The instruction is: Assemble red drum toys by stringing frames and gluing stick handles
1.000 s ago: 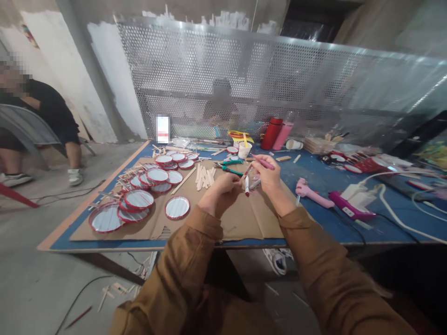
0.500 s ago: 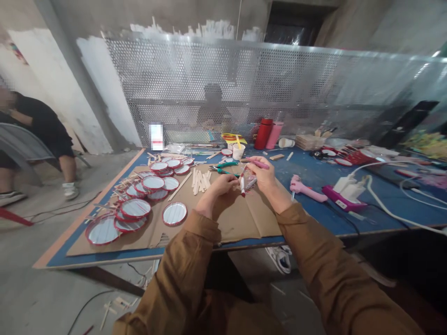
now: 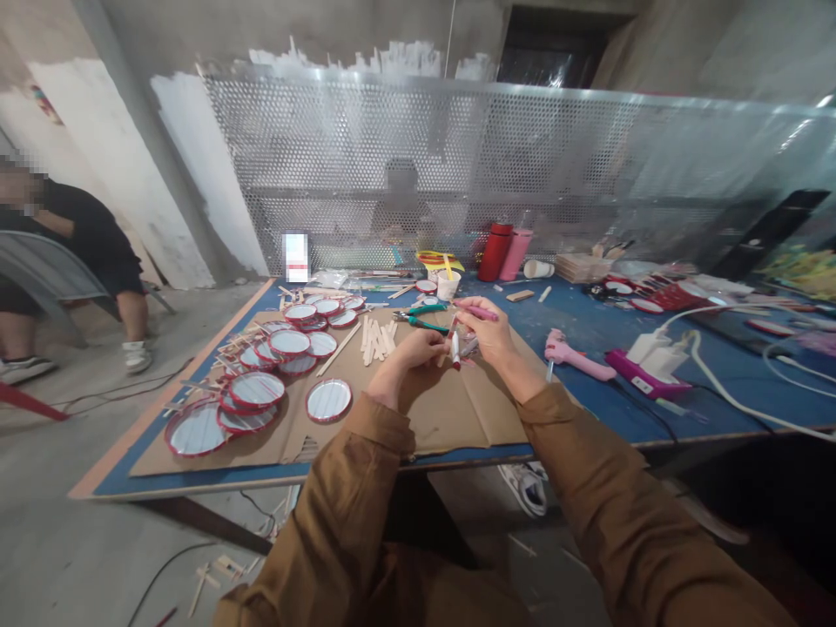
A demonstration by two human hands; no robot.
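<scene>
Well to the left of the cardboard sheet [image 3: 444, 418], past the end of the blue table [image 3: 711, 427], a person in dark clothes [image 3: 91, 226] sits on a grey chair [image 3: 39, 270]. On the left part of the cardboard, round red-rimmed discs [image 3: 256, 389] lie overlapping in a long heap, with thin wooden sticks showing at its left side. One more disc [image 3: 328, 401] lies flat by itself on the cardboard, just right of that heap. A loose pile of pale flat sticks [image 3: 375, 341] rests near the middle of the cardboard.

Over the cardboard, right of this pile, is the left hand [image 3: 418, 350], its fingers bent together beside a small white and dark-red piece [image 3: 455, 351]; whether they pinch it cannot be told. That piece is above the right half of the cardboard, between the two hands. Teal-handled pliers [image 3: 424, 310] lie at the cardboard's far edge, behind the left hand, and a paper cup [image 3: 448, 286] stands beyond that edge. The right hand [image 3: 495, 338], also above the cardboard's right half, has its fingers closed around a slim pink tool [image 3: 482, 312].

Farther back than the cardboard and to its right, a red bottle [image 3: 495, 252] stands just beside a pink bottle [image 3: 517, 254]. Right of the cardboard lie a pink glue gun [image 3: 583, 359] and, next to it, a purple power strip [image 3: 643, 374] bearing white plugs [image 3: 657, 350].
</scene>
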